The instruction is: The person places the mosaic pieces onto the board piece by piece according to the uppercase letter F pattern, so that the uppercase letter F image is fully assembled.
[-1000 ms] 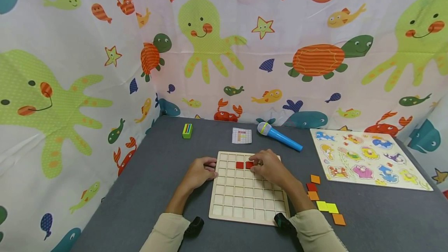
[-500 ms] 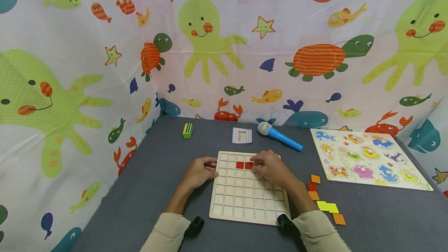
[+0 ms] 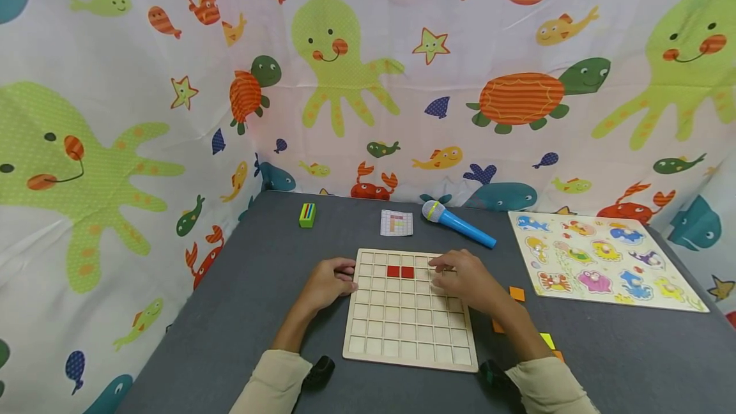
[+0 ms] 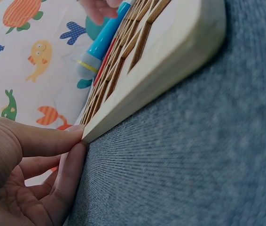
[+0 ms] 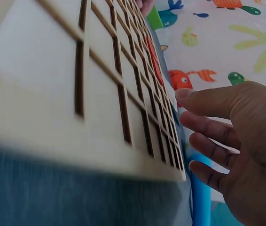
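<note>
- Change: right red tile [image 3: 407, 272] is no longer being touched; right hand [image 3: 468, 280] is being shifted rightward, off it, over the right part of the wooden grid board [image 3: 407, 316].
- Right hand state: released. Fingers are being kept bent, thumb apart from them, nothing being gripped in between. Whether the board is being brushed by a fingertip cannot be told.
- Tile position: left red tile [image 3: 393, 271] and right red tile are lying side by side, second row from the far edge, third and fourth cells from the left. Both are being left uncovered.
- Meaning (judgement): the right red tile appears to be sitting in its cell unaided, so its placement is being counted as done.
- Left hand [image 3: 324, 283]: board's left edge is being pinched lightly by thumb and finger; board is probably being steadied that way, flat on the grey table [image 3: 247, 331].
- Loose tiles: orange tile [image 3: 516, 293] and yellow tile [image 3: 547, 340] are lying right of the board, other orange ones partly showing. Part of the group is being hidden by the right forearm; count cannot be confirmed.
- Printed grid card [image 3: 397, 223] is lying beyond the board's far edge, blue toy microphone [image 3: 460, 222] just beside it.
</note>
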`<state>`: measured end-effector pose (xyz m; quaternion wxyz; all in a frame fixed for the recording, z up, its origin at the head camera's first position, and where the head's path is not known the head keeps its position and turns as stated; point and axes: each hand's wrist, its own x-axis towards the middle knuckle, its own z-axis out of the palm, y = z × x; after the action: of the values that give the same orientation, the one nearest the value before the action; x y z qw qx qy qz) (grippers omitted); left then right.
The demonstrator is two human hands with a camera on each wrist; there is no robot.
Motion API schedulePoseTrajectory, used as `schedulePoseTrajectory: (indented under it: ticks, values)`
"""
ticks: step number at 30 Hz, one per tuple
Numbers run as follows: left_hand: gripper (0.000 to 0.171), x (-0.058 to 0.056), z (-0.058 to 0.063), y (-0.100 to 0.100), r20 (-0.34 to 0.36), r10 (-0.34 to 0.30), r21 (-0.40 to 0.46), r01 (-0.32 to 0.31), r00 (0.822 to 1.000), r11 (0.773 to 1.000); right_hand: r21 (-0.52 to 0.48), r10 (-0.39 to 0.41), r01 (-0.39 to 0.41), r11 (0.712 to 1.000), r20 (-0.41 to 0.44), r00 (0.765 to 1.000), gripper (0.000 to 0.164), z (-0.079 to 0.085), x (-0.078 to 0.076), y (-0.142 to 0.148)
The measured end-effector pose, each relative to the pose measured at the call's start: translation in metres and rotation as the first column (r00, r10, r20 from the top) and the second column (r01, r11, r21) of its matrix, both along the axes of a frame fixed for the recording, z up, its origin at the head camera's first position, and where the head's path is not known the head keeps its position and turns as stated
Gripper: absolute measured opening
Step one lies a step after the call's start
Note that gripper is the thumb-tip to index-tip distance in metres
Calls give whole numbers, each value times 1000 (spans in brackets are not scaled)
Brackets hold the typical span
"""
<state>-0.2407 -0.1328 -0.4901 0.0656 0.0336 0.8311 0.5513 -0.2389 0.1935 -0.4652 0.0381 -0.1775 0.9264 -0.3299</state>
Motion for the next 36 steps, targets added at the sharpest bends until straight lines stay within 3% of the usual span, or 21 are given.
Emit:
schedulePoseTrajectory:
  ticks: [8, 20, 31, 36]
  values:
    - [51, 1, 1, 0, 5, 6, -3, -6, 1000, 1000, 62, -30, 33, 998, -54, 998, 34, 1, 13, 32]
    - [50, 1, -1, 0, 3, 8, 8, -8, 1000, 1000, 93, -89, 95, 991, -66, 994, 39, 1, 36, 76]
    - [51, 1, -2, -1, 16, 2, 65, -4, 1000, 998, 113, -92, 96, 989, -42, 995, 39, 0, 47, 106]
    - [50, 0, -3, 0, 8, 1, 58, -2, 1000, 998, 117, -99, 97, 988, 9, 995, 44, 1, 47, 116]
